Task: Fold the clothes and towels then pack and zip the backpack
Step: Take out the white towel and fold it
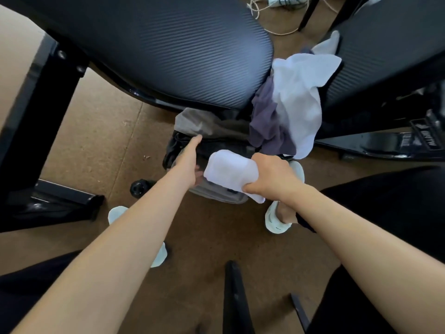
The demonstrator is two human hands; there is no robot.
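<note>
Folded white towel (226,168) above grey fabric backpack (218,197)
I see right hand (272,175) curled round it; left hand (189,161) at its nine o'clock, fingers (196,141) straight.

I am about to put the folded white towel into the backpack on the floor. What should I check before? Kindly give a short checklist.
1. Grip of the right hand on the folded white towel: ok, fingers curl round it.
2. The left hand at the opening of the grey and black backpack: ok, straight fingers touch its edge.
3. Opening wide enough: cannot tell.
4. Free room inside: cannot tell.
5. Crumpled purple garment and crumpled white garment folded: not ok, both hang loose.
</note>
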